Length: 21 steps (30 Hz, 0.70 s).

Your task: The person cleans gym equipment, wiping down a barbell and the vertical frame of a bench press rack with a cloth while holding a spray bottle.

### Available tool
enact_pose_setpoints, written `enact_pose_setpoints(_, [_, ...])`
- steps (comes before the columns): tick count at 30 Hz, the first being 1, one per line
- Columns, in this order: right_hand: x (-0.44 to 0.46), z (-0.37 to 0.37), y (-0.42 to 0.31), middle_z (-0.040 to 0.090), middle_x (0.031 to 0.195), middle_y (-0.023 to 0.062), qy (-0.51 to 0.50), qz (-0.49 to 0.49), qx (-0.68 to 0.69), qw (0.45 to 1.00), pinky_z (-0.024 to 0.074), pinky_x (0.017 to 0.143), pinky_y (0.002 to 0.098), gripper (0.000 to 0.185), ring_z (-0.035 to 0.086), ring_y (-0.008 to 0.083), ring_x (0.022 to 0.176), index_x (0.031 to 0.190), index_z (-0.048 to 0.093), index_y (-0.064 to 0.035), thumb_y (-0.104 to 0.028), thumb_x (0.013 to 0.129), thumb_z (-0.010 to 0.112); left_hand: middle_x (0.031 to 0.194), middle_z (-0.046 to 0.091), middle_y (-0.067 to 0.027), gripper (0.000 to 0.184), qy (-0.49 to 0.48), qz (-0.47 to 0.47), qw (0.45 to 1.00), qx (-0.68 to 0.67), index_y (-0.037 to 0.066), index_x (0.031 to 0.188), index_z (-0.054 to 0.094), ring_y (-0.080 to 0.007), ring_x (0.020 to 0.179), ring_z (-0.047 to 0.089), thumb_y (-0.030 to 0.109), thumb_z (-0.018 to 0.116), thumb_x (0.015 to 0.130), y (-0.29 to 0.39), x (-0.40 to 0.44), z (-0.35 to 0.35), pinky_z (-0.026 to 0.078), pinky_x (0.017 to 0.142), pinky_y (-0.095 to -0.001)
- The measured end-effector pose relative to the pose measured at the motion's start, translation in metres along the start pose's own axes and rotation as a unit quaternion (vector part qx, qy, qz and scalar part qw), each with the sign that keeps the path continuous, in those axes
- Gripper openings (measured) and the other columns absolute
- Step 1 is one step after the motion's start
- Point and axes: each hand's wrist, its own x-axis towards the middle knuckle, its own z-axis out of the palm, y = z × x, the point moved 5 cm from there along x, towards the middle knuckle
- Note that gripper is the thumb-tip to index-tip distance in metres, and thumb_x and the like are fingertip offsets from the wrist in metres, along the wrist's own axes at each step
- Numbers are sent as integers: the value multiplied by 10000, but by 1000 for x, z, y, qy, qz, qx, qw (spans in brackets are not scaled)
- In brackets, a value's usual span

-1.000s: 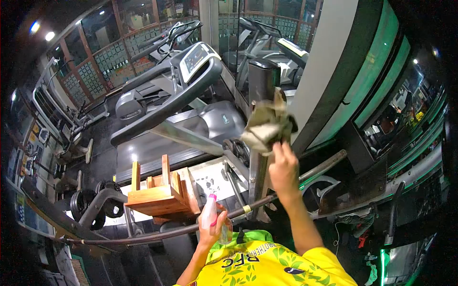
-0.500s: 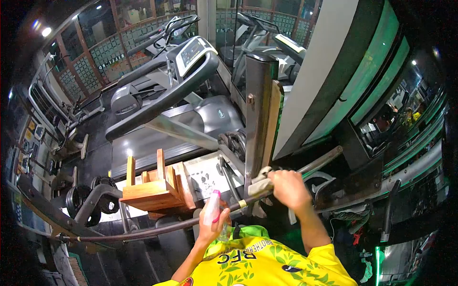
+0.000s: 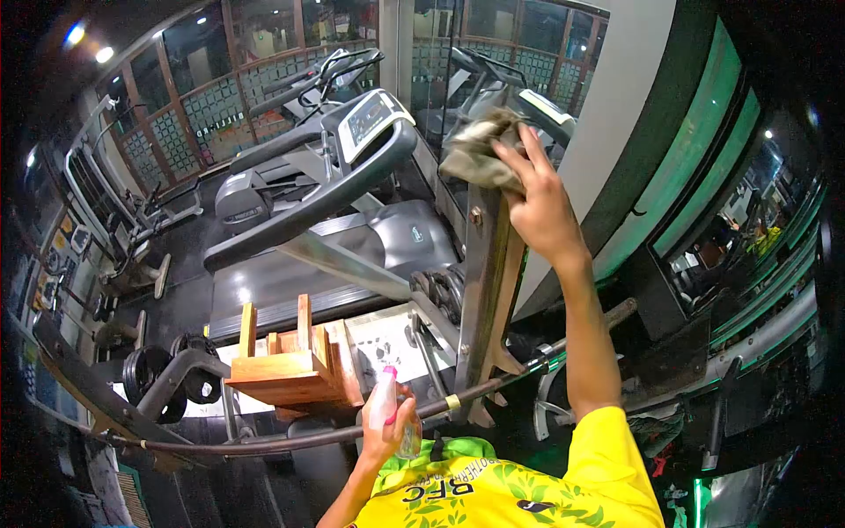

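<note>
Cloth (image 3: 480, 154) now higher, under right hand (image 3: 547, 211).

And the treadmill (image 3: 326, 277) is standing near the windows (image 3: 264, 84), its console (image 3: 367, 123) tilting; nearer, the stool (image 3: 280, 370) is showing its legs, black plates (image 3: 145, 374) are sitting left of it, and lights (image 3: 105, 55) are glowing.

**Bright yellow and green among greys and blacks**

The shirt (image 3: 550, 497) is vivid yellow, patterned with green leaves (image 3: 519, 473) and dark lettering (image 3: 437, 490). The cloth (image 3: 482, 154) is mottled olive-grey and beige. The spray bottle (image 3: 384, 405) is translucent with a pink top (image 3: 390, 372). The wooden stool (image 3: 277, 368) is orange-brown; the treadmill (image 3: 409, 233), black and grey.
</note>
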Motion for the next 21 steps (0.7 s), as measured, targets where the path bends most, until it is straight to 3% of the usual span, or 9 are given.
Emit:
enact_pose_setpoints(1, [13, 2, -1, 432, 1289, 244, 10, -29, -53, 998, 389, 965, 440, 439, 469, 395, 1146, 1135, 562, -25, 17, 699, 531, 792, 565, -67, 176, 6, 10, 1000, 8, -23, 987, 492, -107, 587, 577, 43, 580, 849, 1, 1, -1, 470, 554, -247])
enact_pose_setpoints(3, [34, 0, 6, 480, 1225, 247, 4, -38, -4, 999, 405, 943, 422, 415, 477, 410, 1110, 1093, 582, -22, -10, 684, 511, 798, 564, -68, 171, 3, -9, 1000, -14, -20, 987, 501, -106, 579, 571, 46, 579, 850, -2, 2, 0, 468, 554, -245])
enact_pose_setpoints(5, [49, 1, 7, 543, 1130, 243, -146, -8, 78, 986, 422, 908, 416, 340, 507, 399, 1059, 1049, 604, -21, -75, 727, 510, 819, 564, -73, 198, 15, -21, 999, -24, -13, 1008, 507, -110, 584, 572, 60, 594, 846, -6, 2, 1, 470, 559, -251])
enact_pose_setpoints(7, [65, 10, 27, 613, 928, 250, -132, 97, -5, 986, 464, 817, 444, 283, 582, 407, 908, 985, 624, -4, -141, 785, 479, 821, 563, -82, 212, 5, -11, 1000, 0, -11, 1019, 507, -117, 585, 574, 65, 599, 844, 1, 5, 4, 471, 561, -258])
enact_pose_setpoints(9, [87, 18, 41, 615, 917, 257, -200, 97, 2, 975, 474, 796, 442, 309, 595, 408, 882, 968, 635, -4, -192, 758, 509, 823, 562, -90, 225, -6, 0, 1000, 27, -8, 1030, 507, -124, 587, 576, 70, 603, 842, -2, 4, 6, 472, 564, -265])
enact_pose_setpoints(11, [106, 41, 64, 638, 912, 217, -266, 127, -71, 953, 471, 705, 358, 304, 625, 328, 801, 992, 636, -48, -250, 788, 534, 814, 562, -107, 238, -13, 101, 990, 96, -10, 1047, 500, -140, 570, 581, 68, 599, 845, -12, 4, 10, 472, 559, -276])
enact_pose_setpoints(12, [114, 55, 75, 655, 874, 192, -286, 148, -73, 944, 469, 678, 359, 359, 624, 281, 761, 978, 637, -21, -291, 752, 568, 815, 560, -121, 232, -19, 30, 999, 25, -11, 1046, 503, -153, 554, 582, 70, 594, 848, -1, 2, 12, 474, 558, -287])
enact_pose_setpoints(16, [123, 76, 82, 646, 838, 65, -418, 204, 36, 884, 466, 642, 302, 385, 575, 151, 724, 853, 651, 9, -354, 725, 626, 821, 562, -110, 245, -8, 16, 1000, 19, -20, 1037, 501, -148, 560, 587, 86, 606, 842, -2, -9, 15, 473, 553, -283])
enact_pose_setpoints(21, [108, 69, 84, 652, 872, 57, -413, 209, 166, 871, 463, 673, 298, 378, 570, 142, 745, 934, 647, 19, -325, 780, 606, 809, 567, -97, 228, 2, 24, 1000, 19, -21, 1020, 501, -135, 570, 585, 90, 599, 847, 3, -17, 15, 473, 556, -267])
